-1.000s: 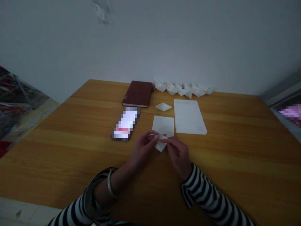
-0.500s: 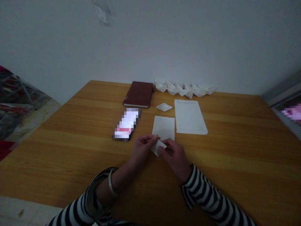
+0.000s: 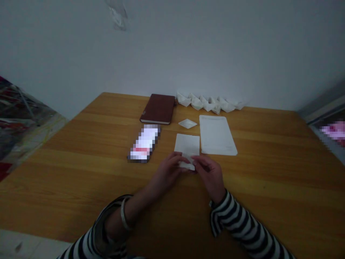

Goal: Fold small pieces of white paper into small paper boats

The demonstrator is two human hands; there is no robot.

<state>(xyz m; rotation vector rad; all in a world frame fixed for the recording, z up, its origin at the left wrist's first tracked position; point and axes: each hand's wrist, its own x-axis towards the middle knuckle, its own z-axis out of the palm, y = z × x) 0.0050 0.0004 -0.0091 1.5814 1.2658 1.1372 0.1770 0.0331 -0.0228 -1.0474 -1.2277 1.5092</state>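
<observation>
- The small white paper lies between the two hands, just on the near side of a flat sheet, whose near edge is hidden behind the fingers.
- From the left hand, the paper lies toward the right and slightly away from the person; from the right hand, it lies toward the left.
- Neither hand is clearly nearer, since both touch it: the left fingers reach over its left part and cover more of it, while the right fingertips meet its right end.
- The visible part of the paper is longer from side to side, running from one hand to the other and dipping a little at the right; its full outline, and so its true long axis, is hidden.
- The left grip is closed around the paper, fingers bent across the top, thumb out of sight.
- The right grip is a narrow pinch, thumb and forefinger drawn together at the paper's right end.
- Whether the paper touches the counter or is held just above it, I cannot tell.
- Beyond the flat sheet, a diamond-shaped folded paper rests with its long axis also running side to side, well apart from both hands.
</observation>
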